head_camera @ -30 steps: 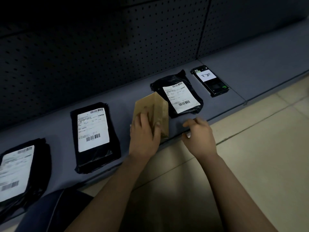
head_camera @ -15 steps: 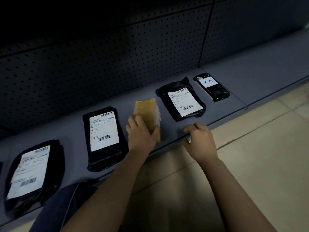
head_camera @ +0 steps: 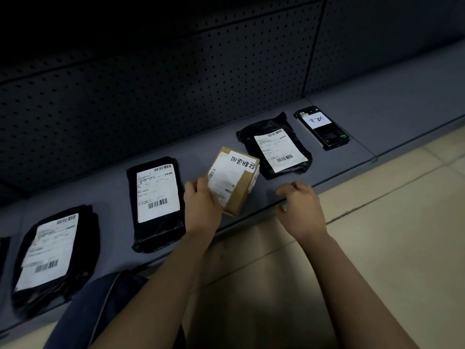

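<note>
My left hand (head_camera: pixel 201 207) grips a small brown cardboard box (head_camera: pixel 239 190) by its near left edge. The box is tilted over the grey shelf (head_camera: pixel 206 147), its face with a white shipping label and handwritten characters turned up towards me. My right hand (head_camera: pixel 299 210) hovers at the shelf's front edge to the right of the box, fingers loosely curled and holding nothing. Black mailer bags with white barcode labels lie on the shelf: one (head_camera: pixel 274 144) right of the box, one (head_camera: pixel 156 202) left of it, one (head_camera: pixel 52 255) further left.
A black handheld scanner (head_camera: pixel 323 127) with a white note lies at the shelf's right end. Dark perforated panels (head_camera: pixel 151 96) back the shelf. Beige tiled floor (head_camera: pixel 377 235) spreads in front. A dark blue trouser knee (head_camera: pixel 88 311) shows at the bottom left.
My left hand has turned the brown box over, so its labelled face now shows instead of the plain cardboard back. My right hand has stayed at the shelf edge.
</note>
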The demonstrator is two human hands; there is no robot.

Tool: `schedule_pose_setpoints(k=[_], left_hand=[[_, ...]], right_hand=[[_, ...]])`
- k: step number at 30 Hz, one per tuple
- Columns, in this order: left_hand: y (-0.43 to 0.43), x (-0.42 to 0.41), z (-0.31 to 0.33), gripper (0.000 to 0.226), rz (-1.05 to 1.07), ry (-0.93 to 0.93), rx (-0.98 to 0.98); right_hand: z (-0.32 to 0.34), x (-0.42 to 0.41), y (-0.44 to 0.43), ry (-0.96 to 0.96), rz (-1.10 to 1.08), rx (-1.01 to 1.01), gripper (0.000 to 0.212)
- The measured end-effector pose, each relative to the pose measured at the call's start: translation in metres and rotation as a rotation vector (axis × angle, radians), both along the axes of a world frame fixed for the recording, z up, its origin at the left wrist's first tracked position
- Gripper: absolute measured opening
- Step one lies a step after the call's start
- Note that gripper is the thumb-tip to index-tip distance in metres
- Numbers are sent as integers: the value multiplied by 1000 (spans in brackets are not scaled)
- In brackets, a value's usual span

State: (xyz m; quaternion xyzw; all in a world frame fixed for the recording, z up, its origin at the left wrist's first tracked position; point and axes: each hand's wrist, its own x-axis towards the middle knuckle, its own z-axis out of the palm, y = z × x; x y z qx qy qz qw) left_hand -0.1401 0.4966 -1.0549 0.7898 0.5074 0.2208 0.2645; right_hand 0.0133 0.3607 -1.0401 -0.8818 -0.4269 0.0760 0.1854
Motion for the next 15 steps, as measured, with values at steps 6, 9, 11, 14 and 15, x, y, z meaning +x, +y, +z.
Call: schedule_pose_setpoints(k=[6,9,11,14,15], left_hand=[[-3,8,-5,89,-53,91,-115],[-3,8,-9,101,-53,85,-103],[-2,7,-11,100,-33,53,-100],[-2,4,-11,107,-38,1,-89],[-2,2,-10,109,-62,-8,-78]], right_hand=[[-4,-2,2,15,12,-2,36],[-7,-3,3,21,13,13,34],[-8,-4,3,23,16,24,33],[-8,-4,4,25,20,39,32],[-6,-3,5,28,18,54,32]])
